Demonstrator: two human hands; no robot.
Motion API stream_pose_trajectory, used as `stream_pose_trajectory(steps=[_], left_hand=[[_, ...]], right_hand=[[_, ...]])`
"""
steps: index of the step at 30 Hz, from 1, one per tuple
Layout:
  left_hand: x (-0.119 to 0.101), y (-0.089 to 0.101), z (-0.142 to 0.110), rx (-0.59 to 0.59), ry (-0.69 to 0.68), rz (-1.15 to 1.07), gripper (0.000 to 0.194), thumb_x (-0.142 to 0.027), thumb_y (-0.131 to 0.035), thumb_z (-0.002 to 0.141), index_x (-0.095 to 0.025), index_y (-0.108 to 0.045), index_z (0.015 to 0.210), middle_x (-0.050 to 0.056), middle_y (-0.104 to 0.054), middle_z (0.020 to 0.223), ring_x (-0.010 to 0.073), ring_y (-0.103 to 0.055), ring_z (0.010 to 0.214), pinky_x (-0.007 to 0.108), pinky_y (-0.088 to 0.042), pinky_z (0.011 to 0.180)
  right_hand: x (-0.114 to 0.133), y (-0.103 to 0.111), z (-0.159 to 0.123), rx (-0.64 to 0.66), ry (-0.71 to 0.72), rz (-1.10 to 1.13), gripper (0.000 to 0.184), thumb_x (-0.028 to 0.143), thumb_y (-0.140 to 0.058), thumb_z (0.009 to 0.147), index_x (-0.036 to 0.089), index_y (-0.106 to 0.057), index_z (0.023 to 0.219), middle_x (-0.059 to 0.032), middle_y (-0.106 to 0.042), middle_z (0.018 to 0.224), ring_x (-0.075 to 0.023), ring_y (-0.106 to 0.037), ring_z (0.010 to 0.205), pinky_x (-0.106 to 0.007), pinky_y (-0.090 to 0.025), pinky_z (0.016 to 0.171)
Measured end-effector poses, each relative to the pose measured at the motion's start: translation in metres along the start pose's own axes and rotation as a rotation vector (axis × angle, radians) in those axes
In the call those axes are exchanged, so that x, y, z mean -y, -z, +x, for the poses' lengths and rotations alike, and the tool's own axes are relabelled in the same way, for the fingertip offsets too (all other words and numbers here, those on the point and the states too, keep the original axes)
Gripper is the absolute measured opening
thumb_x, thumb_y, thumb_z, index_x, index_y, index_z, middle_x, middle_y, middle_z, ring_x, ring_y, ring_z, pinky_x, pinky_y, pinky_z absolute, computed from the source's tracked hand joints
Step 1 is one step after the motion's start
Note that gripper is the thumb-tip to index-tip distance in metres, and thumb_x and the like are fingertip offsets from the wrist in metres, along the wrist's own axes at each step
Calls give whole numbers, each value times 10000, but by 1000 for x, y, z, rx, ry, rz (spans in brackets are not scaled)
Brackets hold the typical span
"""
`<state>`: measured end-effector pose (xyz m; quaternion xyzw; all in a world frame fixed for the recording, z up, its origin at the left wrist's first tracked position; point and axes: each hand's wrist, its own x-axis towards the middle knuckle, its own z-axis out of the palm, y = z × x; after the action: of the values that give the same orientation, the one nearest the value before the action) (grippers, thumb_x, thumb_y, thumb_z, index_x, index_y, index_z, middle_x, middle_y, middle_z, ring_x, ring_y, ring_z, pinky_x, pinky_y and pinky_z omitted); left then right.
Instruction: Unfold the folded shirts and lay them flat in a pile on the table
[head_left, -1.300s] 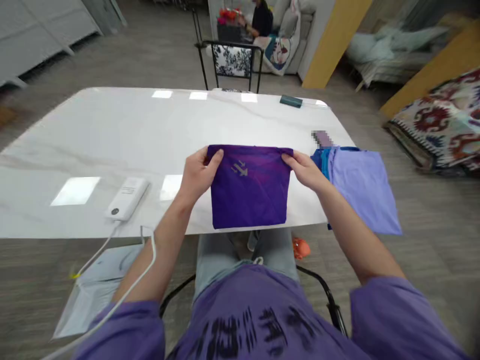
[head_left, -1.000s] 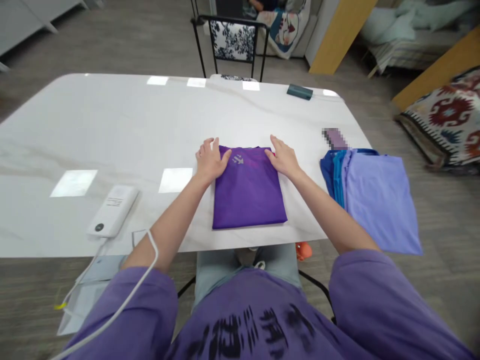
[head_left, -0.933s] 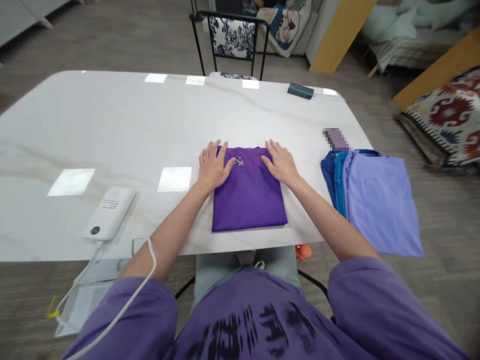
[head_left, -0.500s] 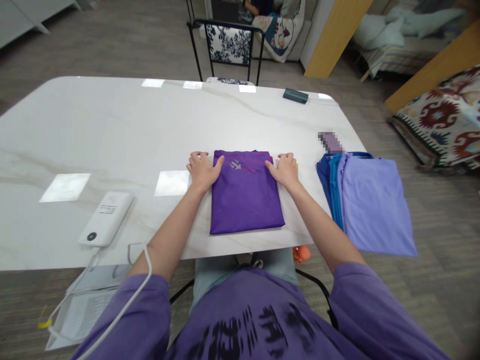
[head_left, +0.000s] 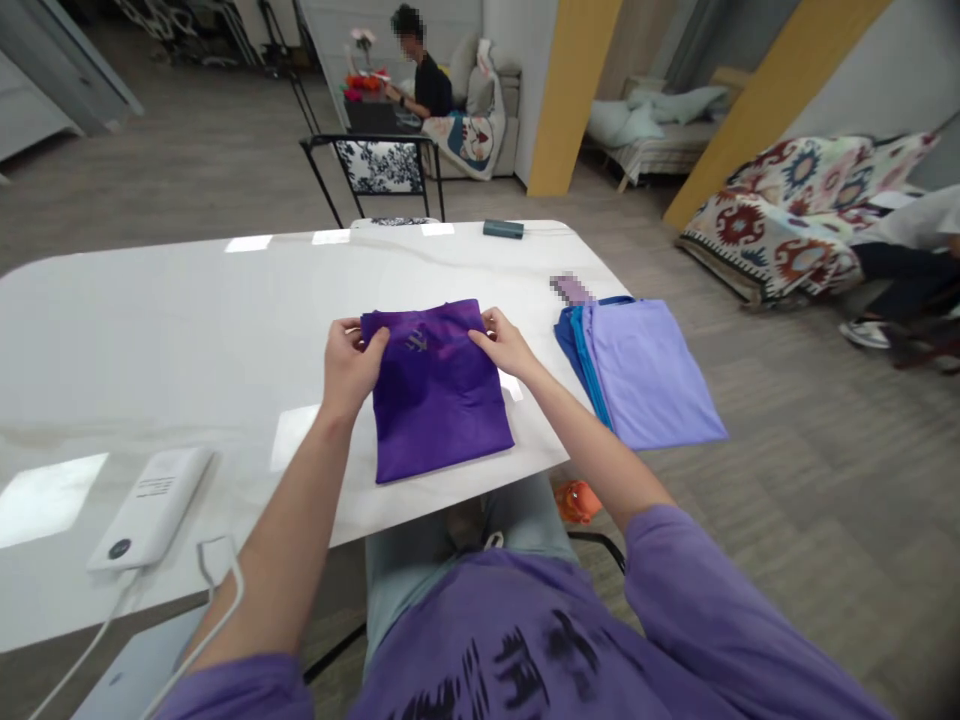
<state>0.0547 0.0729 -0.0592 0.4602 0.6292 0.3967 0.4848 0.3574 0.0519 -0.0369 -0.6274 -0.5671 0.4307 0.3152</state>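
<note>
A folded purple garment with a small grey print near its upper edge is in front of me at the table's near side. My left hand pinches its upper left corner, thumb on top and fingers behind. At the upper right corner, my right hand grips the cloth the same way. The garment's upper edge is raised off the table, while its lower part hangs down to the tabletop. What kind of garment it is, the folds do not show.
Folded blue cloths and a lilac cloth lie at the right edge, partly overhanging. Nearby on the white table are a pixelated phone-like object, a dark box and a white corded device. A chair stands opposite; a person sits beyond.
Both hands have gone from resting at the garment's sides to gripping its upper corners, and its upper edge has come up. The camera view has tilted up and turned right.
</note>
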Motion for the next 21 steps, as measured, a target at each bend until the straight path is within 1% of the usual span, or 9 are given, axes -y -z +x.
stream_pose_trajectory(steps=[3,7,10,12,14,16,18,20,21], left_hand=[[-47,8,-30,-47,-116,-222,539,-403,-881,854,-257,-601,1291,18,-772,1030,134,-708,756,221,-563,639],[-117,13,-81,-72,-314,-254,519,-393,-919,857,-264,-691,1305,-35,-709,919,81,-624,680,178,-520,573],[-167,2,-113,-24,-465,-279,514,-481,-920,903,-275,-702,1321,-31,-679,965,90,-667,785,202,-604,675],[-197,-17,-126,27,-525,-299,531,-546,-892,939,-274,-679,1343,-15,-675,1049,136,-733,941,269,-673,813],[-219,-47,-130,94,-543,-306,554,-586,-828,989,-257,-634,1390,-3,-673,1126,187,-768,1064,353,-702,914],[-232,-88,-126,176,-534,-283,556,-598,-716,1064,-239,-569,1463,10,-672,1194,228,-784,1150,433,-702,975],[-232,-140,-114,263,-522,-248,550,-585,-604,1125,-233,-503,1535,25,-671,1244,261,-792,1210,487,-686,1007],[-224,-201,-98,340,-500,-237,528,-550,-556,1149,-247,-468,1573,37,-683,1281,276,-794,1248,499,-672,1038],[-218,-233,-89,371,-476,-247,513,-523,-564,1148,-250,-470,1571,44,-697,1292,276,-796,1252,490,-669,1052]], right_hand=[[38,27,-32,-41,85,110,424,625,-741,968,280,-538,1106,22,-693,1044,-174,-656,955,-318,-554,888],[98,74,-91,-137,82,194,545,720,-808,931,293,-545,1146,-2,-698,1091,-196,-686,1035,-321,-600,908],[142,122,-138,-240,43,145,585,749,-835,925,317,-559,1207,-17,-699,1163,-223,-707,1154,-311,-635,894],[164,162,-162,-317,58,37,584,751,-812,962,323,-572,1278,-28,-699,1210,-244,-710,1222,-323,-657,910],[175,209,-178,-388,90,-117,572,743,-747,1024,312,-574,1359,-42,-705,1270,-256,-716,1248,-357,-672,945],[172,258,-184,-434,104,-284,549,715,-658,1093,296,-563,1434,-59,-713,1333,-251,-730,1239,-401,-674,979],[155,307,-180,-456,101,-410,514,666,-604,1137,281,-556,1475,-74,-721,1360,-242,-744,1215,-433,-670,999],[123,351,-166,-464,89,-475,480,605,-607,1150,265,-564,1485,-88,-736,1345,-247,-754,1202,-455,-665,1019],[104,370,-156,-467,74,-494,469,576,-619,1149,253,-570,1486,-96,-744,1332,-255,-756,1203,-466,-662,1033]])
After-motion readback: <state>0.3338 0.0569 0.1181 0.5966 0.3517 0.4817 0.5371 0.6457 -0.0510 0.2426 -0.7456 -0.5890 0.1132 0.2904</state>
